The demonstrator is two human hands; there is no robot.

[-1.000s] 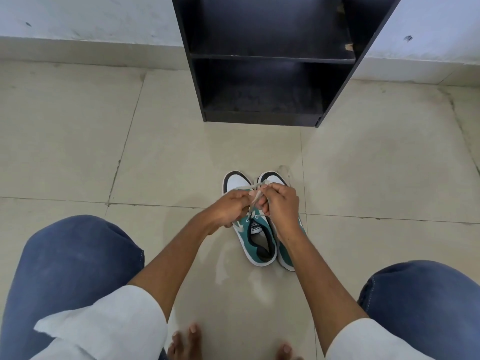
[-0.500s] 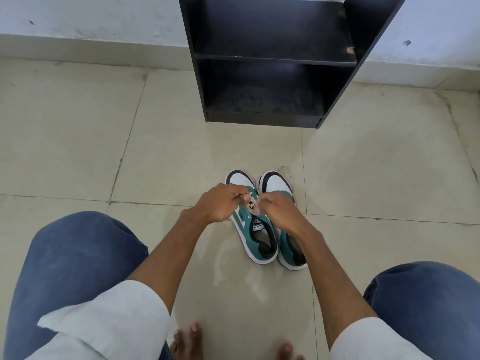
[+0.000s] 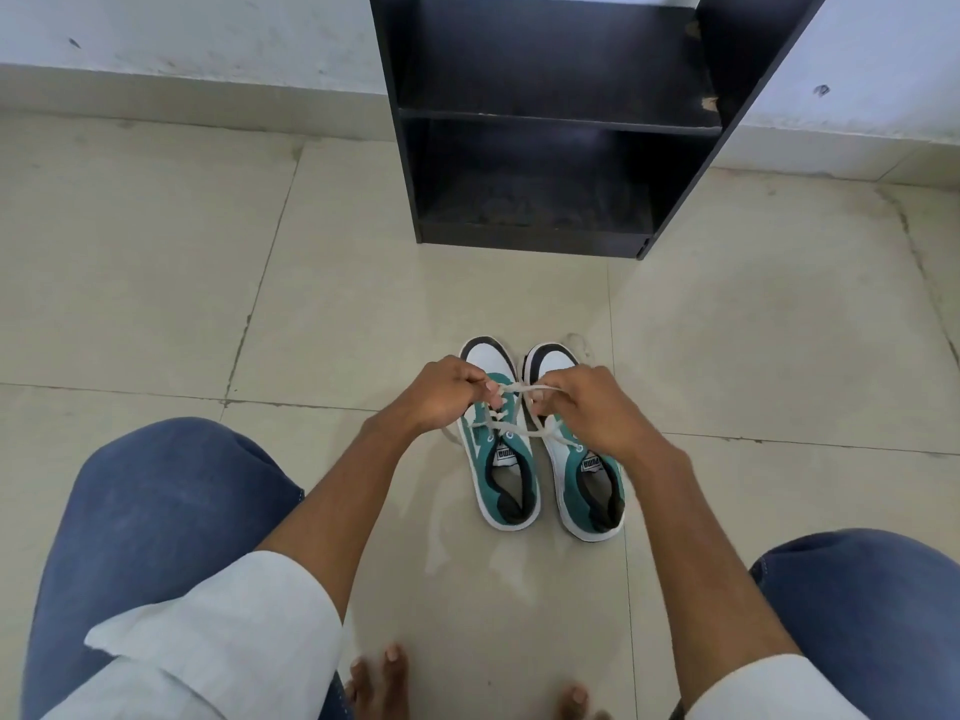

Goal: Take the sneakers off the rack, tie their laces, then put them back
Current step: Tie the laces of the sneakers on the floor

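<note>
Hands drawn apart since the earlier frame, tensioning the white lace.
Left hand and right hand each pinch one limp end above the left sneaker; best gripped near the knot.

Two sneakers, one rack, two hands

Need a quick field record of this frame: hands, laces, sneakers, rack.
left hand: closed on white lace
right hand: closed on white lace
white lace: stretched between both hands, above the left sneaker
teal-and-white sneakers: side by side on the tiled floor, toes toward rack
black wooden shoe rack: visible shelves hold no shoes
stage: tying in progress; nothing returned to rack
</note>
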